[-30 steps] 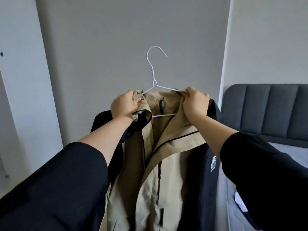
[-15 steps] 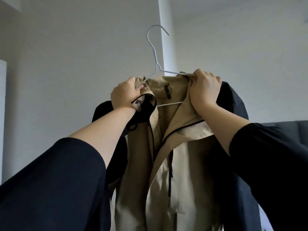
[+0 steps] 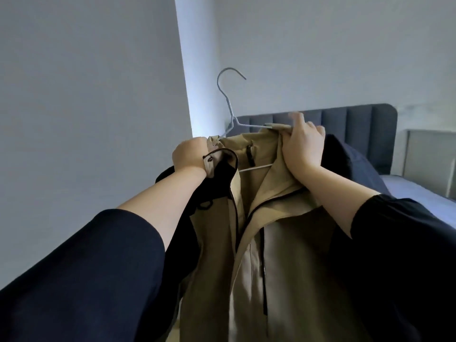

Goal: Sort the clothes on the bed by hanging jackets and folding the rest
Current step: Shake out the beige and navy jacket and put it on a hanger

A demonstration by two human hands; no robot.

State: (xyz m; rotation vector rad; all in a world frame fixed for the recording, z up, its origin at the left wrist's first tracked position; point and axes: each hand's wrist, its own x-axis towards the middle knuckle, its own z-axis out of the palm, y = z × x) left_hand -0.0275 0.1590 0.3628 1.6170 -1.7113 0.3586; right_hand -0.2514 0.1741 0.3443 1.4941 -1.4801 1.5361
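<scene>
Observed: a person stands at the side of the bed, both arms raised forward, dark sleeves [image 3: 86, 280] pushed up to mid-forearm.

Task item: one jacket [image 3: 259, 218], tan body with dark sleeves, front zip partly open. It is held in the air in front of the person, clear of the bed, and hangs downward out of view at the bottom. It sits on a pale wire hanger [image 3: 223, 95]. The hanger's lower bar shows inside the open collar and its hook stands free above, caught on nothing.

Left hand [image 3: 191, 155]: back of the hand toward the viewer, closed on the jacket's left collar edge where the hanger's arm enters the cloth. Its fingers curl away out of sight, so whether they also hold the wire cannot be told.

Right hand [image 3: 302, 146]: clamped on the right side of the collar at the hanger's other arm, gathering the tan cloth. Its fingers [image 3: 297, 119] are blurred; one appears lifted above the rest.

Surroundings: a dark padded headboard [image 3: 357, 124] stands behind the hands against a pale wall [image 3: 86, 95]. A strip of light mattress [image 3: 424, 193] shows at right.
</scene>
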